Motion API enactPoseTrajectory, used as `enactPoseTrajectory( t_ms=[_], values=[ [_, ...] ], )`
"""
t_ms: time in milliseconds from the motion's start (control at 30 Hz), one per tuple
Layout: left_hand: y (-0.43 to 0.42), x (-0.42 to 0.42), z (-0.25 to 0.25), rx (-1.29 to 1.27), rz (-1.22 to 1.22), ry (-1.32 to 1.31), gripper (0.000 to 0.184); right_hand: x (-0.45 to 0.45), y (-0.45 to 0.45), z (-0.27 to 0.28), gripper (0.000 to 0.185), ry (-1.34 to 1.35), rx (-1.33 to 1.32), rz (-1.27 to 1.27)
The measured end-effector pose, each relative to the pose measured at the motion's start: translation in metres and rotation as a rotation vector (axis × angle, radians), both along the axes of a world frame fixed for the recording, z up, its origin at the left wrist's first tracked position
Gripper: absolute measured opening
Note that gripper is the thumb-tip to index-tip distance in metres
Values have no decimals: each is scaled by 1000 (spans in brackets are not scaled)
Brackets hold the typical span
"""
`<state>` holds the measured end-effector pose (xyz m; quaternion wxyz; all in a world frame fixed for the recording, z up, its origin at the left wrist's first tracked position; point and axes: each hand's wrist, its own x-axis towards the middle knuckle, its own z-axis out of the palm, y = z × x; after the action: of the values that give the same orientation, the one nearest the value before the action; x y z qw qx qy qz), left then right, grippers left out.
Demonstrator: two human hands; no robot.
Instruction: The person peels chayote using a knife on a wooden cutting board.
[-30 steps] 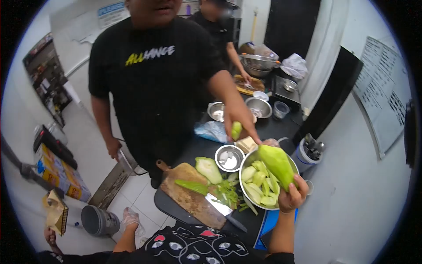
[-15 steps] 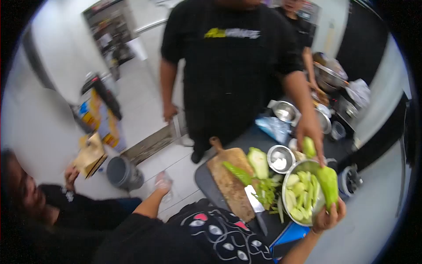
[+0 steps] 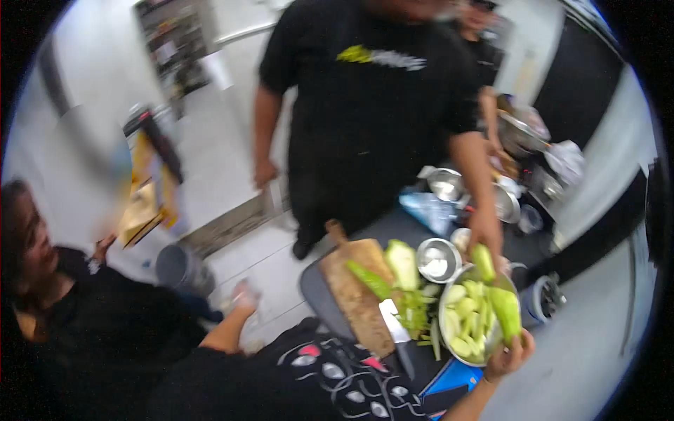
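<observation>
My right hand [image 3: 511, 356] is closed on the lower end of a light green, pear-shaped vegetable, probably a chayote [image 3: 504, 314], at the right rim of a metal bowl [image 3: 447, 330]. Inside the bowl lie pale green cut pieces [image 3: 463, 312]. My left hand [image 3: 244, 298], in a clear plastic glove, hangs over the floor away from the table; its fingers are blurred. Near the bowl, a co-worker's hand [image 3: 484, 235] is by a smaller green piece [image 3: 483, 263]. A knife [image 3: 399, 337] rests beside green trimmings [image 3: 413, 312] and a wooden cutting board [image 3: 344, 281].
A pale green half [image 3: 402, 265] and a small metal bowl [image 3: 439, 259] are on the dark table [image 3: 312, 288]. A co-worker in black [image 3: 365, 126] stands across it. Another person [image 3: 91, 309] is at left, near a grey bin [image 3: 184, 270]. Metal bowls stand farther back.
The view has shifted, so the table appears farther left. The large green vegetable sits lower against the bowl, still in my right hand. The person at left shows more fully.
</observation>
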<state>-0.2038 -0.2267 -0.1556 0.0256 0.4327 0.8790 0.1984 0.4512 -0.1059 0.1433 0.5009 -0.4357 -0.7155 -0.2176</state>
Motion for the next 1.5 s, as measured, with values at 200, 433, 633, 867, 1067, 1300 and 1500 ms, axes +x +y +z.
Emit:
enactPoseTrajectory(
  t_ms=[200,433,633,867,1067,1300,1500],
  values=[
    [10,4,77,-223,-12,-366,61,-14,-5,13,41,112,109,-89],
    [28,-67,-18,-254,-194,123,57,-30,-6,27,48,198,221,-74],
    [34,-77,-11,-192,-171,-37,60,-16,-4,28,36,242,150,-278],
    [38,-71,-2,-428,-60,-49,62,19,-20,-35,32,297,-105,-467],
    [23,-30,54,-141,-53,-81,59,20,-35,-64,28,355,-236,-500],
    [36,-75,-10,-72,-113,-24,55,24,-37,-65,25,367,-307,-514],
    [24,-81,-13,-130,-174,243,58,23,-33,-70,23,368,-364,-504]
  ],
)
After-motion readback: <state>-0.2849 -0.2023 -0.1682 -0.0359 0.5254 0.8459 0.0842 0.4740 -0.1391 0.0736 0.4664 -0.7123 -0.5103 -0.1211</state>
